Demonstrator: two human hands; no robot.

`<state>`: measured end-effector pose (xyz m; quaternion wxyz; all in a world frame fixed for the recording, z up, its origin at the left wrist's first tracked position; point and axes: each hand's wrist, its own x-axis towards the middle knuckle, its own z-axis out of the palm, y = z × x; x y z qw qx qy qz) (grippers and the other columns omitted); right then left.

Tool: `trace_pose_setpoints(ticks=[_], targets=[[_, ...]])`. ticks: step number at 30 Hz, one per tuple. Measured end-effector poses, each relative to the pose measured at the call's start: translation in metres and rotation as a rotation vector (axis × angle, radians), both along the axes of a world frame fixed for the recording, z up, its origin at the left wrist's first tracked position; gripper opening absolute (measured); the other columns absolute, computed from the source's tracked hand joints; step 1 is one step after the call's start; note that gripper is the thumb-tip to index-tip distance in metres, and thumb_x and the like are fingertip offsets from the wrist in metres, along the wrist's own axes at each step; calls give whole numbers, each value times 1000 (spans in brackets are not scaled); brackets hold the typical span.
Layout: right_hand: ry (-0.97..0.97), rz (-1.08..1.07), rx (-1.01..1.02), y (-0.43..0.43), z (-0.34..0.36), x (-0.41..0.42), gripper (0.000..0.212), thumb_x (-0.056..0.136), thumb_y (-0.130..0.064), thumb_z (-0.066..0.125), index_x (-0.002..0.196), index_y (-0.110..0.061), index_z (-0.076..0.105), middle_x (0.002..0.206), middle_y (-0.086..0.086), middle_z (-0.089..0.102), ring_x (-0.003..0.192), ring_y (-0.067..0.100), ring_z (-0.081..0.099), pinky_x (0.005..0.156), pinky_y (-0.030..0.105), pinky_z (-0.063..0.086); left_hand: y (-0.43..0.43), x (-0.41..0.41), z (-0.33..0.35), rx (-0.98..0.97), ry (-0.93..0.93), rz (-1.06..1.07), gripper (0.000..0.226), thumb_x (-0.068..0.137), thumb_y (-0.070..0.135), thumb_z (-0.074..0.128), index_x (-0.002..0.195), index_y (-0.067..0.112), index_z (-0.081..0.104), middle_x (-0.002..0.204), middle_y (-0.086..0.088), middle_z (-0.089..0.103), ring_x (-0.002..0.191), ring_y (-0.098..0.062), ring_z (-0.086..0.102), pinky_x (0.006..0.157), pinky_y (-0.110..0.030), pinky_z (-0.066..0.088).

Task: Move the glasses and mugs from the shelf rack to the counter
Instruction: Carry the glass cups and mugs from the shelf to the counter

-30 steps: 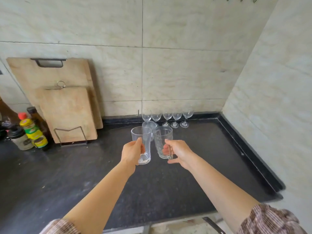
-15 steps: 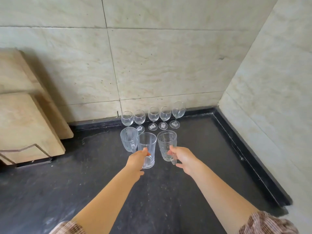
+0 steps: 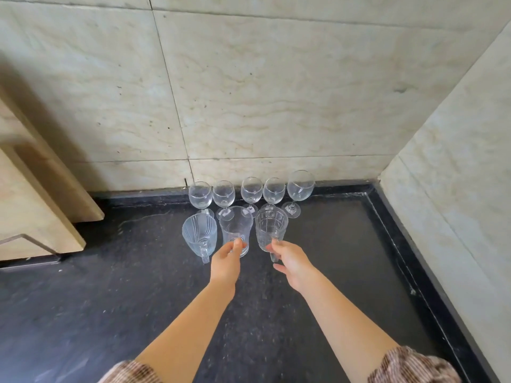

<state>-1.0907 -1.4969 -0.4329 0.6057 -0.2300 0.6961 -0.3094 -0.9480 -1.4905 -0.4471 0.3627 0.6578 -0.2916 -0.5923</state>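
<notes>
Three clear glass mugs stand in a row on the black counter (image 3: 138, 286). My left hand (image 3: 225, 262) grips the handle of the plain middle mug (image 3: 235, 230). My right hand (image 3: 290, 262) holds the handle of the patterned right mug (image 3: 271, 229). Both mugs rest on or just above the counter; I cannot tell which. A ribbed mug (image 3: 199, 234) stands free at the left with its handle toward me. Behind them several wine glasses (image 3: 251, 190) line the wall. The shelf rack is out of view.
Two wooden cutting boards (image 3: 33, 205) lean in a wire stand against the wall at the left. Tiled walls meet in a corner at the back right. The counter's raised black edge (image 3: 401, 244) runs along the right wall.
Both hands carried their mugs forward and down into line with the ribbed mug. The view shifted right and closer, so the bottles at the left left the frame.
</notes>
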Motion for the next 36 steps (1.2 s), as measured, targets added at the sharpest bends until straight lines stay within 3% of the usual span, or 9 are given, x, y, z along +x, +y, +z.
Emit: trace_pose_setpoints(ticks=[6, 12, 15, 20, 23, 28, 30, 33, 36], targets=[[-25, 25, 1, -7, -14, 1, 21, 100, -25, 49, 93, -15, 66, 128, 6, 54, 119, 19, 48, 94, 35, 47, -2, 2, -14, -40, -18, 18, 26, 93, 43, 50, 89, 26, 70, 93, 6, 63, 92, -10, 56, 85, -31, 42], [-14, 77, 4, -3, -18, 1, 23, 101, -26, 46, 102, -15, 66, 129, 7, 52, 117, 19, 47, 90, 34, 47, -2, 9, -22, -69, -81, -51, 26, 93, 46, 48, 87, 31, 68, 87, 5, 61, 87, -13, 55, 84, -31, 44], [24, 120, 8, -5, -17, 1, 20, 100, -28, 47, 98, -18, 65, 129, 5, 54, 114, 17, 49, 94, 35, 47, -4, 10, -22, -42, -92, -72, 27, 93, 49, 47, 93, 32, 68, 96, 9, 62, 98, -13, 56, 95, -37, 45], [205, 97, -29, -3, -16, 2, 37, 92, -29, 58, 106, 5, 64, 115, 22, 62, 112, 36, 57, 99, 46, 47, 0, 7, -13, 8, -121, -36, 36, 90, 53, 50, 112, 26, 60, 111, 7, 60, 105, -15, 55, 100, -42, 45], [250, 96, -56, 7, -14, 1, 24, 82, -27, 72, 89, -6, 62, 94, 9, 64, 93, 25, 62, 94, 45, 50, 11, 10, -7, 19, -140, -31, 45, 90, 49, 51, 127, 24, 53, 120, 1, 59, 112, -20, 55, 100, -42, 45], [175, 244, 102, 37, -8, 11, 14, 79, -10, 74, 88, -7, 64, 78, 6, 56, 70, 18, 51, 64, 28, 51, 51, 29, 2, 47, -237, -47, 38, 92, 41, 46, 117, 17, 62, 78, 3, 60, 77, -18, 57, 73, -29, 46], [196, 384, 90, 46, -3, 28, 10, 81, -12, 72, 82, -10, 62, 77, 6, 55, 69, 17, 49, 59, 25, 46, 71, 46, 6, 27, -357, -50, 34, 93, 38, 44, 114, 18, 62, 78, 6, 59, 71, -14, 54, 61, -26, 42], [238, 569, -35, 57, 10, 68, 13, 81, -14, 70, 81, -8, 59, 77, 9, 54, 66, 20, 45, 58, 29, 40, 104, 83, 14, 12, -521, -3, 29, 95, 33, 42, 112, 21, 62, 88, 10, 60, 73, -11, 56, 57, -24, 40], [314, 775, -203, 73, 23, 119, 18, 78, -21, 73, 91, -11, 64, 82, 1, 60, 76, 18, 51, 73, 28, 38, 143, 128, 23, 1, -619, 91, 27, 93, 21, 40, 107, 23, 63, 81, 10, 60, 58, -7, 52, 47, -20, 38]])
